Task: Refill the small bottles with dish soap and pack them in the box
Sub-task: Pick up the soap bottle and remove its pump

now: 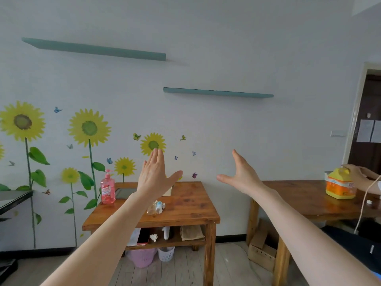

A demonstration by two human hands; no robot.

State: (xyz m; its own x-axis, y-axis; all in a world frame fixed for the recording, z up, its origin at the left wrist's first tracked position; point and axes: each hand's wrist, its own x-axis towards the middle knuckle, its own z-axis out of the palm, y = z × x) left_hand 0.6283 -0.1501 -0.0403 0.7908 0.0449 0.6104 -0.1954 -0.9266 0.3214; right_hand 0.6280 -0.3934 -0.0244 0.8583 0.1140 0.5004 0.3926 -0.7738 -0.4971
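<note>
Wooden table (pixel 189 203) bears a pink pump bottle (pixel 107 188) at its left edge and small bottles (pixel 156 207) near its middle, while left hand (pixel 153 176) and right hand (pixel 241 176) hover above it, flat-fingered, holding nothing.

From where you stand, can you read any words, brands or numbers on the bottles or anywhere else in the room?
Nothing here can be read for certain.
Label on the pink soap bottle: print too blurred.
Print on the small bottles: too small to tell.
Label on the yellow jug: print too blurred.
Sheets of paper by the doorway: too small.
</note>
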